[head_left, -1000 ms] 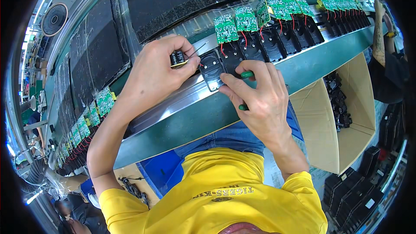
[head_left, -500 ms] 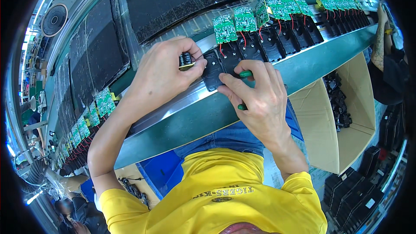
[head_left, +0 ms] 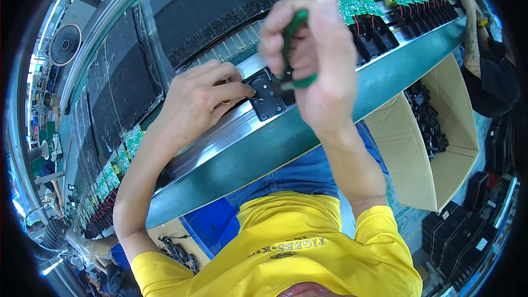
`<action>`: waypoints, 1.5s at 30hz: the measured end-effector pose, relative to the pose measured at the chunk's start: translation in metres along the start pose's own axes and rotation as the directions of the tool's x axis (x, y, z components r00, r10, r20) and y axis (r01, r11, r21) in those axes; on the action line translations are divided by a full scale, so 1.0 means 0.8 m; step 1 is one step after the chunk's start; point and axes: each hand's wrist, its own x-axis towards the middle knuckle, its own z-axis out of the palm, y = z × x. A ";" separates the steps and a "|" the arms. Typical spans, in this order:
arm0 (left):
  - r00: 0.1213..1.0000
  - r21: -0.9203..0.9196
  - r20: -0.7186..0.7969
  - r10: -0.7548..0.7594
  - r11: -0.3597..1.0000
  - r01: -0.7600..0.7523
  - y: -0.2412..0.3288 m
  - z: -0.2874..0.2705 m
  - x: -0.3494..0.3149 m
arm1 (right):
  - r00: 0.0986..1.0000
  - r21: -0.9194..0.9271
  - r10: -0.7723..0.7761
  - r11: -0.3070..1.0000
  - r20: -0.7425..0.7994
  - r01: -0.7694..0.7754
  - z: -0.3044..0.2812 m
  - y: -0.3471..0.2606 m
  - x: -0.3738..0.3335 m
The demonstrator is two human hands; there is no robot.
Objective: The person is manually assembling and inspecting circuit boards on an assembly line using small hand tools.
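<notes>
My left hand [head_left: 201, 99] is closed at the near left end of the row of casings. Between its fingers is a small circuit board [head_left: 226, 102], mostly hidden by them. The fingertips reach the edge of an open black plastic casing [head_left: 268, 99], where a thin lead shows. My right hand [head_left: 333, 60], smeared by motion, is raised over the row and wrapped round green-handled pliers [head_left: 303, 81]. The pliers' jaws are blurred beside the casing, and this hand hides several casings behind it.
Green circuit boards [head_left: 357, 6] with red wires stand along black casings on the line's metal rail. More boards [head_left: 113, 159] line up at the left. Black mats [head_left: 220, 8] lie beyond. An open cardboard box [head_left: 404, 148] holds black parts. Another person's arm [head_left: 472, 38] is at the far right.
My right hand has lifted up and away from the casing with the pliers. My left hand has turned and lowered the circuit board towards the casing's left edge.
</notes>
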 end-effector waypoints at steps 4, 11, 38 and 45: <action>0.996 0.072 -0.053 0.066 0.995 -0.062 -0.007 0.008 -0.005 | 0.997 -0.022 0.001 1.000 -0.076 -0.003 0.020 0.038 0.014; 0.987 0.039 -0.117 0.111 0.993 -0.107 -0.017 0.018 -0.011 | 0.996 0.082 0.049 0.996 -0.081 -0.042 0.030 0.066 0.017; 0.996 0.017 -0.087 -0.001 1.000 0.003 0.023 -0.005 0.003 | 0.983 -0.006 -0.137 0.991 -0.119 0.137 0.036 0.012 -0.002; 0.975 -0.012 -0.146 -0.169 0.985 0.169 0.028 0.013 -0.003 | 0.951 -0.915 -0.092 0.260 0.295 0.309 -0.041 -0.012 -0.085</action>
